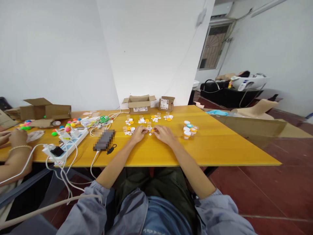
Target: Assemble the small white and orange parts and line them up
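My left hand point(140, 133) rests on the yellow table with its fingers bent together beside a small pile of white plastic pieces point(150, 133). What those fingertips hold, if anything, is too small to make out. From the other side my right hand point(163, 133) reaches the same pile, fingers closed near an orange piece point(154, 129). A clear plastic cup point(149, 124) stands just behind the pile. Further clusters of white pieces, orange discs and clear cups lie around, such as the white cluster point(142, 120) behind my left hand.
Several lidded jars point(187, 133) are grouped to the right. Two cardboard boxes point(139, 106) point(167, 103) stand at the back. Left are a phone-like dark device point(104, 140), a power strip point(70, 145) with white cables, and coloured balls point(73, 125). Another person's arm point(21, 153) is at far left.
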{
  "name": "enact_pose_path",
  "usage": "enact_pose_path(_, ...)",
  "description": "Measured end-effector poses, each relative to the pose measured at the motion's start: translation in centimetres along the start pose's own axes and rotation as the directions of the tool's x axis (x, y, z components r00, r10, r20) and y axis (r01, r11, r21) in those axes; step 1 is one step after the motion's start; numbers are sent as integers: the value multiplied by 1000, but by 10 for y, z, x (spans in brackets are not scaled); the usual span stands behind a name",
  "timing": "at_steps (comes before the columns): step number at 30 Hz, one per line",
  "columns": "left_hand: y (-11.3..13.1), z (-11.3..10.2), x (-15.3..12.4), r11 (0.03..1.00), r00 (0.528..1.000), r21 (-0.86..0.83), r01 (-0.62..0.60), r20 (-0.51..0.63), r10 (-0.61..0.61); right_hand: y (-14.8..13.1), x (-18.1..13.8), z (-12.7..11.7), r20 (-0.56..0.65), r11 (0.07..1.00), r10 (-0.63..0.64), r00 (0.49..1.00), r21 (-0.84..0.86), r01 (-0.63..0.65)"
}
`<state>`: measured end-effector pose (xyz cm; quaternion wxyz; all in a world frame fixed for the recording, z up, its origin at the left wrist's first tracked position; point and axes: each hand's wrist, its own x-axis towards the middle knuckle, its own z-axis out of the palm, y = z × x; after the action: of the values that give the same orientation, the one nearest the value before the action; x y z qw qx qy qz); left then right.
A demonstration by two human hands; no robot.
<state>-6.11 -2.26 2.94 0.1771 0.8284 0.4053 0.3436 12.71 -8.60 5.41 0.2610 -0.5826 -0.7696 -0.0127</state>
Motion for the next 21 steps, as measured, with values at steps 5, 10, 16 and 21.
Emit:
enact_pose_path(5,0,0,0,1000,1000,18,-20,-7,20,-5,-3,-7,54,995,-41,998,-86,46)
enact_pose_path(10,9,-1,-4,996,996,6,-85,-9,85,-4,-3,-8,84,991,-38,996,-124,48)
enact_pose_path(16,18,-4,-7,982,980,-19,-186,72,187,-2,-4,-8,113,987,-45,993,-149,61)
enact_pose_path(21,16,-4,-6,986,982,4,-169,80,169,2,-2,-4,116,984,-129,985,-112,142)
